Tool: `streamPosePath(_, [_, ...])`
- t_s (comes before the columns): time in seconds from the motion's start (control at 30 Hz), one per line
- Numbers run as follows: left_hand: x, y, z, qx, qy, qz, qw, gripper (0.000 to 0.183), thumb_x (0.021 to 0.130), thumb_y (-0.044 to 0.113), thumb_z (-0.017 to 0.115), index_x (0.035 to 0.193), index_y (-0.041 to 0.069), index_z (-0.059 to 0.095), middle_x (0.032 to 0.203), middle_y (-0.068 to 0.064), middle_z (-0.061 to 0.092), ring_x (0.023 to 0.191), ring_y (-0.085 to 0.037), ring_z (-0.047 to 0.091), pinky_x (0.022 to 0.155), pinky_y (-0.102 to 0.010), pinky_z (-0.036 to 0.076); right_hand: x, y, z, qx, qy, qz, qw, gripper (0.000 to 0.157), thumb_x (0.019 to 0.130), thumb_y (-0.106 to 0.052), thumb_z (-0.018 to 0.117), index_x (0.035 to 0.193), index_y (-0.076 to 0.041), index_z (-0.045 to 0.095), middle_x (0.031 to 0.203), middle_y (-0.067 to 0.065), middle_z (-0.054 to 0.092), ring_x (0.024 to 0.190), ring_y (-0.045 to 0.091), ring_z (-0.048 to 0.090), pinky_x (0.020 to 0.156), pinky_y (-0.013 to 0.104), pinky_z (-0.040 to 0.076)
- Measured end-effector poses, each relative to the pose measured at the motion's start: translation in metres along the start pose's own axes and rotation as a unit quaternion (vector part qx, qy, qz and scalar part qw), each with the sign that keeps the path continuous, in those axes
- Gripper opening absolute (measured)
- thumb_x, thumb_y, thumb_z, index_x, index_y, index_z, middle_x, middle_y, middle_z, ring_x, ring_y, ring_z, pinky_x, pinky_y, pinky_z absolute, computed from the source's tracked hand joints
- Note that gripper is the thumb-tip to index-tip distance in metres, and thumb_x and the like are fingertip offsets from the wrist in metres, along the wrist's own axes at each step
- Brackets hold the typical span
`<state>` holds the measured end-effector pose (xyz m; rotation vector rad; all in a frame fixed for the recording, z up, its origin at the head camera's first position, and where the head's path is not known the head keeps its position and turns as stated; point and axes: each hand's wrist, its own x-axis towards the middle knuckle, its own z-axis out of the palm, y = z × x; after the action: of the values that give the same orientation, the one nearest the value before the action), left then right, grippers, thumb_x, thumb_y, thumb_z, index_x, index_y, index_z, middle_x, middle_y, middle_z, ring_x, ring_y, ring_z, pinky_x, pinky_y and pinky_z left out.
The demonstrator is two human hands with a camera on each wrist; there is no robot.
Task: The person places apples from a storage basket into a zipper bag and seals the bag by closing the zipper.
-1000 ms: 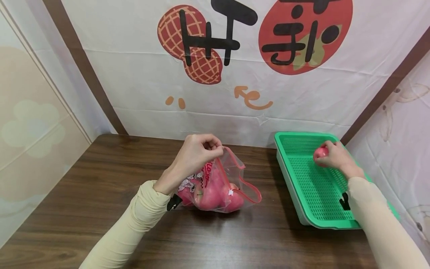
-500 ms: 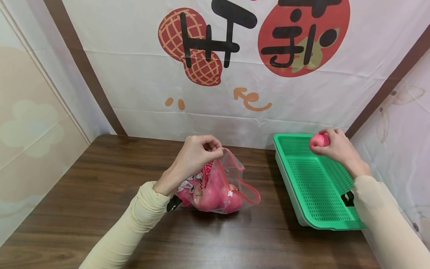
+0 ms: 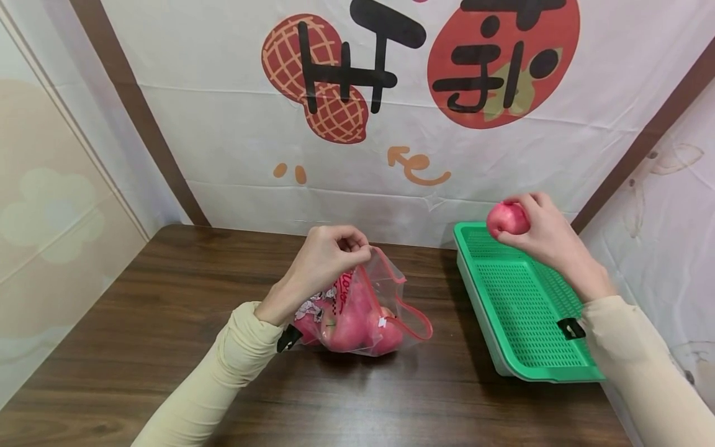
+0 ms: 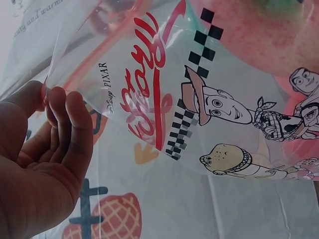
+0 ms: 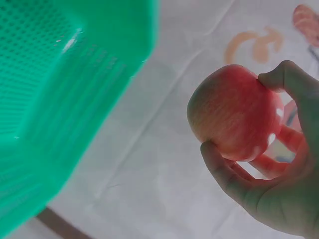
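My left hand (image 3: 329, 257) pinches the red-trimmed rim of a clear plastic bag (image 4: 164, 99) printed with cartoon figures. Several red apples (image 3: 349, 326) lie inside the bag, which rests on the table with its mouth toward the right. In the right wrist view, my right hand (image 5: 279, 184) grips a red apple (image 5: 237, 112) between thumb and fingers. That apple is held in the air above the far end of the green basket (image 3: 503, 323), apart from it. No fruit shows in the visible part of the basket.
The dark wooden table (image 3: 167, 347) carries the bag in the middle and the basket at the right. A printed white cloth (image 3: 234, 136) hangs upright behind the table's back edge, and another cloth (image 3: 670, 248) stands close at the right.
My right hand has lifted the apple up out of the basket and moved it left. My left hand keeps its pinch on the bag's rim and has hardly moved.
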<state>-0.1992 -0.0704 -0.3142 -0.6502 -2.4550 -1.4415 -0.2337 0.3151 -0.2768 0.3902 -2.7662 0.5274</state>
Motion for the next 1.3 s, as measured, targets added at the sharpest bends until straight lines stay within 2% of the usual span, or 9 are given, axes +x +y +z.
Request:
streamPosePath(0.13, [0.000,0.000,0.000,0.000,0.001,-0.002,1.0000,0.009,0.081,0.014,0.066,0.078,0.021,0.070,0.069,0.004,0.062,0.062,-0.012,0.055,0.056,-0.023,0.044,0.001,-0.024,-0.002,-0.010,0.015,-0.029,0.999,0.066,0.073,-0.021,0.084,0.130,-0.008,0.053,0.129,0.022,0.046,0.110,0.041,0.049,0.076,0.061,0.055])
streamPosePath(0.37, [0.000,-0.001,0.001,0.001,-0.001,-0.001,1.0000,0.008,0.081,0.014,0.066,0.078,0.021,0.070,0.069,0.004,0.062,0.061,-0.011,0.054,0.056,-0.023,0.044,-0.002,-0.055,-0.003,0.002,0.017,-0.065,0.998,0.071,0.068,-0.018,0.087,0.130,-0.009,0.054,0.128,0.018,0.048,0.113,0.038,0.049,0.076,0.058,0.056])
streamPosePath(0.77, [0.000,0.000,0.001,0.006,-0.001,0.000,1.0000,0.008,0.080,0.014,0.066,0.078,0.021,0.070,0.069,0.004,0.062,0.062,-0.011,0.055,0.056,-0.023,0.044,-0.011,-0.098,0.001,0.001,0.039,-0.141,0.989,0.064,0.070,-0.020,0.085,0.128,-0.011,0.058,0.129,0.013,0.050,0.110,0.029,0.054,0.077,0.051,0.058])
streamPosePath(1.0, [0.001,0.001,0.001,0.010,0.001,-0.001,1.0000,0.008,0.080,0.015,0.066,0.077,0.021,0.070,0.068,0.005,0.062,0.061,-0.011,0.055,0.057,-0.022,0.044,-0.013,-0.119,0.003,0.001,0.038,-0.170,0.985,0.062,0.071,-0.024,0.082,0.128,-0.016,0.058,0.129,0.010,0.050,0.110,0.026,0.054,0.079,0.046,0.057])
streamPosePath(1.3, [0.002,0.003,0.002,0.008,-0.001,0.001,1.0000,0.009,0.080,0.015,0.065,0.077,0.021,0.070,0.067,0.005,0.062,0.059,-0.010,0.054,0.055,-0.023,0.044,-0.017,-0.135,0.015,0.011,0.034,-0.218,0.975,0.063,0.072,-0.023,0.082,0.130,-0.016,0.058,0.130,0.010,0.051,0.114,0.025,0.053,0.080,0.043,0.058])
